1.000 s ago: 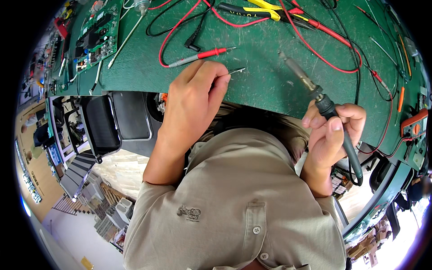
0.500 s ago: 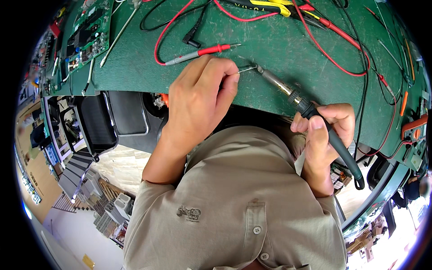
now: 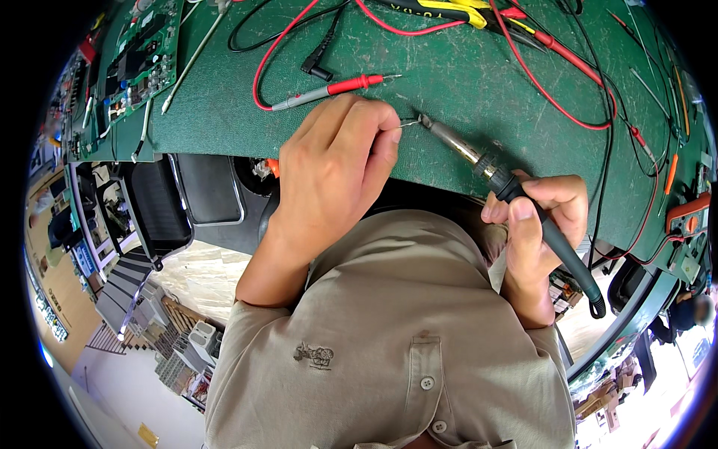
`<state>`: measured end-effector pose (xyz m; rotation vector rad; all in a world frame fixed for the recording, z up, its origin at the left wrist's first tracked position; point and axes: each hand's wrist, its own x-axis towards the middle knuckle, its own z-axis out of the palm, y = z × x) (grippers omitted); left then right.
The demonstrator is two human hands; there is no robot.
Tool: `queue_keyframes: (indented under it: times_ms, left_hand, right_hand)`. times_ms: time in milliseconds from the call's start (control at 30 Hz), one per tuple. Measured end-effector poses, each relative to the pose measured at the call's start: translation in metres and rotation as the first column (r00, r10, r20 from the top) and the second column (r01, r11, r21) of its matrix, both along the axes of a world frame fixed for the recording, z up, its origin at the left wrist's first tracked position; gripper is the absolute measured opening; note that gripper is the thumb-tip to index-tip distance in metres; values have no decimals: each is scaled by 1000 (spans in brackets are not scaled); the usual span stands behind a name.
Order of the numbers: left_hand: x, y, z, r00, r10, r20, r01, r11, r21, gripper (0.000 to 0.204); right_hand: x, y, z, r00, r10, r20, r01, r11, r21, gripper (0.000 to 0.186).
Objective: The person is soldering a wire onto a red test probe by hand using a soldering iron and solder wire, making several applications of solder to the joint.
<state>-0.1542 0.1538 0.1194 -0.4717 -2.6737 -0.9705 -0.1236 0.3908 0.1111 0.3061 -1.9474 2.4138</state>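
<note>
My left hand (image 3: 333,157) is closed, with thumb and forefinger pinching a thin silvery wire (image 3: 408,124). A short length of it sticks out to the right, where its end meets the tip of a soldering iron (image 3: 502,182). Whether the two touch is too small to tell. My right hand (image 3: 529,243) is wrapped round the iron's dark handle, the iron slanting up and left over the green table mat (image 3: 449,75). Just beyond my left hand lies a red and grey test probe (image 3: 329,90), with a black angled plug (image 3: 317,66) behind it.
Yellow and black pliers (image 3: 479,13) lie at the far edge among red and black leads. A green circuit board (image 3: 146,67) is at the far left. On the right are another red probe (image 3: 568,54), an orange-handled tool (image 3: 671,173) and an orange-red meter (image 3: 686,215).
The iron's tip has shifted slightly left and nearer to me. My left fingers have moved a little right and nearer, and less wire shows between them and the tip.
</note>
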Motion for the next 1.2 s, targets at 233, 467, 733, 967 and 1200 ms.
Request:
queue_keyframes:
  times_ms: [233,467,733,967,1200]
  left_hand:
    - [0,1,-1,1000,4,-8,-3,1000,3,11]
    - [0,1,-5,999,3,-43,-4,1000,-9,17]
    - [1,3,-5,998,5,-58,-7,999,-39,17]
    - [1,5,-4,997,15,-70,-19,999,-51,17]
    - [1,5,-4,998,17,-56,-18,1000,-24,18]
  right_hand:
    - [-1,1,0,999,44,-11,-44,999,-2,27]
    - [1,-1,-1,999,38,10,-38,999,-6,28]
    - [2,0,-4,999,33,3,-33,999,8,27]
    - [2,-1,-3,1000,-3,-3,3,999,41,25]
    - [2,-2,-1,1000,7,13,-7,1000,-21,25]
